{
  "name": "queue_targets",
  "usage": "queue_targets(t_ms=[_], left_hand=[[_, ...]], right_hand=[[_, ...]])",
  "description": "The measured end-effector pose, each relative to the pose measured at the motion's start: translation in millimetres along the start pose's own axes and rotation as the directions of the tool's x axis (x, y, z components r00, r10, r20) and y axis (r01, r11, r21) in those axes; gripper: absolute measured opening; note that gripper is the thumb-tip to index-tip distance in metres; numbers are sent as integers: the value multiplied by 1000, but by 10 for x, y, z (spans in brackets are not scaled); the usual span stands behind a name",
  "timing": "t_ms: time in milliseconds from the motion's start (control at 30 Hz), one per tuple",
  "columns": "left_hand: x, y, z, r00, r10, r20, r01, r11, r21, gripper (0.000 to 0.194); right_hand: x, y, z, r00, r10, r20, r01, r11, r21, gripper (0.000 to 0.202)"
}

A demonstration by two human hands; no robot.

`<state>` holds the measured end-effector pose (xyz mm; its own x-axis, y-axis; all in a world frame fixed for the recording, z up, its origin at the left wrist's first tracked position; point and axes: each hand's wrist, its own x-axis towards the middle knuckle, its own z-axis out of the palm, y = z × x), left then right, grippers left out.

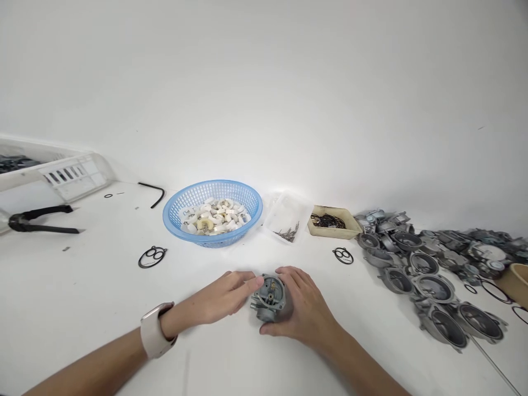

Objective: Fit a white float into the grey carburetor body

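Observation:
A small grey metal carburetor body (268, 298) sits on the white table (82, 308) near the front middle. My right hand (303, 311) wraps around its right side and grips it. My left hand (223, 297), with a pale watch on the wrist, touches its left edge with the fingertips. Behind my hands stands a blue plastic basket (213, 212) holding several white plastic pieces.
A clear bag of small metal pins (287, 223) and a beige tray of black rings (332, 222) lie behind. Several grey metal bowls (433, 275) pile up at right. Black gaskets (152, 257) (343, 255), a black tool (37, 220) and a white crate (61, 168) lie around.

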<state>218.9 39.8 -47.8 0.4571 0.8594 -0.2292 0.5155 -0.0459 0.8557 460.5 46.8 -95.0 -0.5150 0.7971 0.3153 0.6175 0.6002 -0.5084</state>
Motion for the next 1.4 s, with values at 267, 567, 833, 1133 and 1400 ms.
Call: queue_targets(t_ms=[267,567,833,1133,1400], left_hand=[[-49,33,176,972,174,-156,-61,832,552,72],[-4,-85,284,945,285,-161,-125,768,628,77],[-25,-120,254,901,418,-121,-236,704,670,67],[15,-201,156,858,513,-43,-305,573,760,38],[67,-220,122,848,530,-18,-312,526,791,36]], right_hand=[[-35,-73,38,999,43,7,-42,984,-172,85],[-29,6,-655,925,123,359,-58,981,-185,49],[669,-316,-847,970,-72,231,152,923,-353,31],[2051,-864,-105,926,-190,326,270,937,-221,25],[2607,-825,372,931,-151,333,220,959,-180,10]])
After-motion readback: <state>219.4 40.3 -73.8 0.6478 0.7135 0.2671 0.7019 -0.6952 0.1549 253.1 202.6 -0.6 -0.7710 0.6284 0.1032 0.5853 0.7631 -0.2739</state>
